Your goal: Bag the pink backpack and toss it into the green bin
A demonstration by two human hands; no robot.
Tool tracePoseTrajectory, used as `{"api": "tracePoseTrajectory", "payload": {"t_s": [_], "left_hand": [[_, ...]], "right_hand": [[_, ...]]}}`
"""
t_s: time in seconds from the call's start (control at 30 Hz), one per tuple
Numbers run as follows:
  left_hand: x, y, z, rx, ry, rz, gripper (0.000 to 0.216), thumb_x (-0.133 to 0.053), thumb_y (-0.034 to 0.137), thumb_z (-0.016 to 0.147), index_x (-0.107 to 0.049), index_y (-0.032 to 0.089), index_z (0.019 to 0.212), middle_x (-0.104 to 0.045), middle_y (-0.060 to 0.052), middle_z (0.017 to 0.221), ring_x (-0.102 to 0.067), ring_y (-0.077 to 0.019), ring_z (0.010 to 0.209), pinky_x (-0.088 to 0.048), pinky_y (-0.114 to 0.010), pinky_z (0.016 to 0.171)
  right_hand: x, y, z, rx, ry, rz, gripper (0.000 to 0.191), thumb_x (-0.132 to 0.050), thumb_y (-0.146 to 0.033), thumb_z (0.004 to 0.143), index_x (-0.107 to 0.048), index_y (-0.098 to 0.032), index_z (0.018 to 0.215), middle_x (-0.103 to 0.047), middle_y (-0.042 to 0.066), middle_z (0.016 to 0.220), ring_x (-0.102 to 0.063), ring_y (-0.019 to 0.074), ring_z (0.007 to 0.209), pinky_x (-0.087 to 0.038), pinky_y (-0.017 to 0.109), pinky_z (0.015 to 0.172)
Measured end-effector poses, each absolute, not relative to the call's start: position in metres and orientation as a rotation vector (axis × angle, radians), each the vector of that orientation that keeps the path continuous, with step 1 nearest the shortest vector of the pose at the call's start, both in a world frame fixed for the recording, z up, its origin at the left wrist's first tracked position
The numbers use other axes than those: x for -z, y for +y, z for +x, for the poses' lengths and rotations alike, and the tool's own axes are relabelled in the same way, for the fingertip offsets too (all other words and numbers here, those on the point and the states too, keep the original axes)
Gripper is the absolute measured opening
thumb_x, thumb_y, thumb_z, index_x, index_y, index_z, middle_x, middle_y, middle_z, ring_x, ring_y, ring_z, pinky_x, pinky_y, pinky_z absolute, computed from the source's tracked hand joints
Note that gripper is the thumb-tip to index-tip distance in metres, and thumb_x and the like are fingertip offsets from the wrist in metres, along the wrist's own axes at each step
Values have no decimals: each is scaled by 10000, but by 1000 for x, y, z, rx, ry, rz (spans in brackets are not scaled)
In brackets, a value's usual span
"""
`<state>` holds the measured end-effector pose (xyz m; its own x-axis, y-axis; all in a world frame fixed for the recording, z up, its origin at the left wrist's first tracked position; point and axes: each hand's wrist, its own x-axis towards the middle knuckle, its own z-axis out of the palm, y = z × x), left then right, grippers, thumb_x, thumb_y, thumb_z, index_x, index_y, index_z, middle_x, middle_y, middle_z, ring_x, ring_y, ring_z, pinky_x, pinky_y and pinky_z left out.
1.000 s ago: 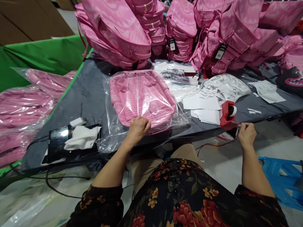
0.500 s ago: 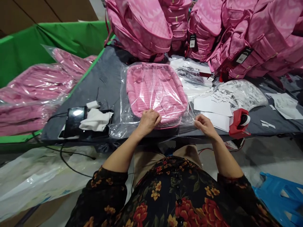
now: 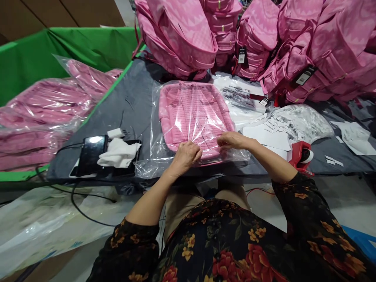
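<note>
A pink backpack (image 3: 194, 115) lies flat on the grey table (image 3: 129, 105), sealed inside a clear plastic bag (image 3: 155, 156). It rests near the table's front edge, directly ahead of the person.

Left hand (image 3: 186, 154): positioned on the near edge of the bagged backpack, fingers curled down and pressing the folded film against the pack. Whether the fingers pinch the film or only press it cannot be told.

Right hand (image 3: 233, 140): positioned just beside the left hand, to its right, on the same near edge. The fingers lie fairly flat and close together on the plastic; it cannot be told whether anything is held beneath them.

Surrounding items:
- A red tape dispenser (image 3: 302, 156) stands at the table's front edge, right of the right forearm.
- White paper sheets (image 3: 266, 137) lie between the bagged backpack and the dispenser; a clear bag of small white slips (image 3: 296, 119) lies behind them.
- A dark tablet (image 3: 91, 154) lies left of the bagged backpack, with a white cloth (image 3: 117, 152) partly over a second dark device beside it. Black cables run from this area over the table edge.
- Unbagged pink backpacks (image 3: 182, 35) are stacked along the far side of the table, several carrying black hang tags (image 3: 241, 55).
- Bagged pink backpacks (image 3: 44, 109) lie piled on green cloth (image 3: 44, 51) to the left.
</note>
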<state>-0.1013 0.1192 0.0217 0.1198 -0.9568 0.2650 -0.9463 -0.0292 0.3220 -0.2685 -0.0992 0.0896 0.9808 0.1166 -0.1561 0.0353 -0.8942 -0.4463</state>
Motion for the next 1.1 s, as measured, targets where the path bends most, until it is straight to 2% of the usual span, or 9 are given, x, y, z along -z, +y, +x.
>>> {"api": "tracePoseTrajectory", "payload": {"t_s": [0.2, 0.3, 0.4, 0.5, 0.6, 0.77, 0.87, 0.93, 1.1], "left_hand": [[-17, 118, -100, 16, -1862, 2004, 243, -566, 213, 977, -656, 197, 751, -693, -71, 768, -602, -242, 841, -379, -378, 765], [-16, 118, -102, -12, -1858, 2034, 230, -568, 212, 975, -663, 195, 767, -694, -76, 773, -606, -247, 850, -380, -381, 761], [-17, 118, -102, -2, -1846, 2042, 247, -556, 230, 986, -665, 195, 766, -683, -75, 760, -603, -246, 841, -377, -379, 749], [-18, 118, -102, 26, -1841, 2014, 267, -549, 237, 989, -656, 199, 748, -671, -67, 743, -603, -243, 829, -380, -379, 748], [-18, 117, -102, 48, -1828, 2012, 252, -562, 229, 979, -654, 200, 746, -667, -70, 742, -609, -251, 844, -387, -384, 754], [-21, 118, -101, 123, -1817, 2005, 260, -546, 256, 997, -652, 199, 766, -677, -70, 783, -607, -253, 865, -422, -394, 801], [-26, 136, -93, 152, -1732, 1914, 154, -608, 334, 995, -689, 204, 982, -694, -47, 863, -609, -233, 901, -445, -393, 902], [-27, 156, -83, 108, -1679, 1905, 223, -686, 391, 959, -687, 228, 1111, -709, -38, 917, -612, -238, 958, -410, -440, 1029], [-21, 194, -60, 48, -1536, 2041, 148, -658, 380, 974, -735, 267, 917, -742, -40, 960, -602, -254, 1020, -322, -514, 1118]], "right_hand": [[-74, -114, -252, -388, 103, -2498, 286, -737, -397, 899, -575, -180, 804, -578, -24, 711, -478, 120, 664, -297, 248, 631], [-69, -116, -248, -383, 246, -2541, 307, -778, -434, 871, -608, -183, 919, -608, -23, 741, -505, 134, 680, -320, 254, 639], [-71, -109, -257, -166, 370, -2783, 359, -820, -383, 843, -640, -189, 1085, -686, 34, 892, -586, 192, 813, -383, 280, 688], [-67, -92, -283, 254, 342, -3019, 189, -651, -300, 981, -694, -190, 1128, -712, 116, 1083, -622, 248, 1007, -464, 341, 787], [-47, -71, -313, 371, 7, -3084, 301, -506, -336, 1066, -690, -229, 1278, -685, 123, 1309, -603, 257, 1209, -499, 408, 956], [-11, -60, -329, 280, -73, -3154, 537, -552, -474, 1041, -517, -294, 1546, -558, 120, 1542, -528, 295, 1369, -397, 494, 1147], [-2, -65, -328, 269, -19, -3185, 601, -567, -532, 1021, -471, -334, 1580, -508, 115, 1589, -504, 308, 1397, -359, 507, 1174], [2, -66, -329, 304, 2, -3198, 619, -554, -543, 1023, -445, -334, 1596, -461, 118, 1627, -467, 310, 1438, -328, 511, 1197], [10, -55, -328, 377, 142, -3146, 642, -508, -592, 1022, -441, -314, 1598, -385, 125, 1674, -363, 317, 1532, -249, 541, 1250]]}}
